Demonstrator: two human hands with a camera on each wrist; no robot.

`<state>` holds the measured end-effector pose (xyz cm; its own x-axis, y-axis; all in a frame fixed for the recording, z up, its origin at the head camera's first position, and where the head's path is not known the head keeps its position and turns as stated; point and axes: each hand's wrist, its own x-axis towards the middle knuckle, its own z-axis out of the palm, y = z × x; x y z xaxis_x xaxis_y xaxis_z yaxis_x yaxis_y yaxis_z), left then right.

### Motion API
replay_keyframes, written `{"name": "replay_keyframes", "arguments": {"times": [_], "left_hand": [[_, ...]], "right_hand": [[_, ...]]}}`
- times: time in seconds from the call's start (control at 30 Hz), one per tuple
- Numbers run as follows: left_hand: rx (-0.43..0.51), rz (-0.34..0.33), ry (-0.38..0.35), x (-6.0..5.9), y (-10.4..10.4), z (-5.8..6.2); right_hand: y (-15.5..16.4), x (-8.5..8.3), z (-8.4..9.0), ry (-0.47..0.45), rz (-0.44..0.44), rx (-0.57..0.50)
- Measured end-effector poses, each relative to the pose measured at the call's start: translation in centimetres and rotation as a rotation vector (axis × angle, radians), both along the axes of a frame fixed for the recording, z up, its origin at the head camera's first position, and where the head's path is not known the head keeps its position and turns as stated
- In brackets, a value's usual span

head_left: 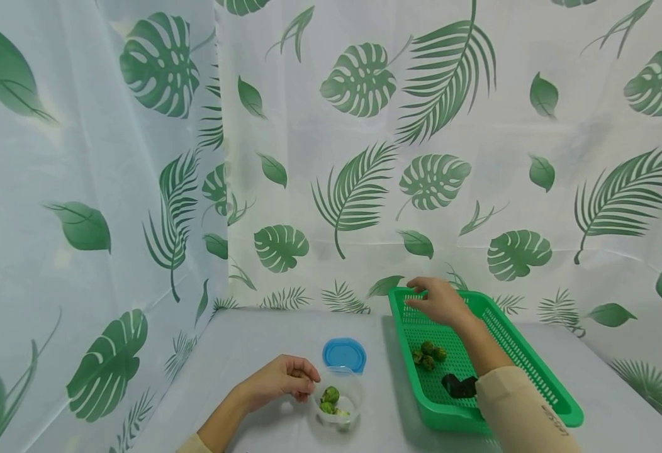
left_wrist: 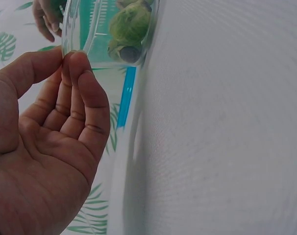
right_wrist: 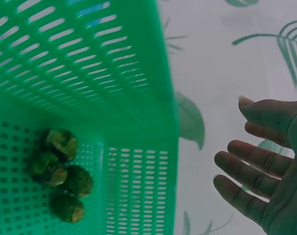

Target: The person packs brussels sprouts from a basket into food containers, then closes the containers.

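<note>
A small clear container [head_left: 338, 402] stands on the table with a few green round fruits [head_left: 329, 397] inside. My left hand [head_left: 307, 381] pinches its near-left rim; in the left wrist view the thumb and fingertips [left_wrist: 79, 62] meet on the container's [left_wrist: 102, 46] edge. A blue lid [head_left: 344, 354] lies just behind the container. To the right lies a green slotted basket [head_left: 512, 340] with several green fruits [head_left: 428, 355] and a dark object [head_left: 459, 385] in it. My right hand [head_left: 423, 299] hovers over the basket's far end, fingers relaxed and holding nothing, as the right wrist view shows [right_wrist: 236, 152].
Leaf-patterned curtains [head_left: 365, 157] close in the grey table [head_left: 252, 340] at the back and left. The basket [right_wrist: 89, 73] reaches close to the back curtain. Bare table surface lies left of the container and between it and the basket.
</note>
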<state>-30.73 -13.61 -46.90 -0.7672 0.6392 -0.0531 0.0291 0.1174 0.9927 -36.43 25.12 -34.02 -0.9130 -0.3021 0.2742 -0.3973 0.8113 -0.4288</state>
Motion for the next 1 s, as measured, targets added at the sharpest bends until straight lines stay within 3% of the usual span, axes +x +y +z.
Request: {"name": "replay_keyframes", "arguments": {"times": [0.57,1.0], "left_hand": [[-0.002,0.009,-0.009,0.0,0.0,0.0],[-0.003,0.009,-0.009,-0.1,0.0,-0.1]], "right_hand": [[1.6,-0.9,-2.4,-0.092,-0.024,0.015],[2.0,-1.0,-3.1,-0.153,-0.022,0.046]]}}
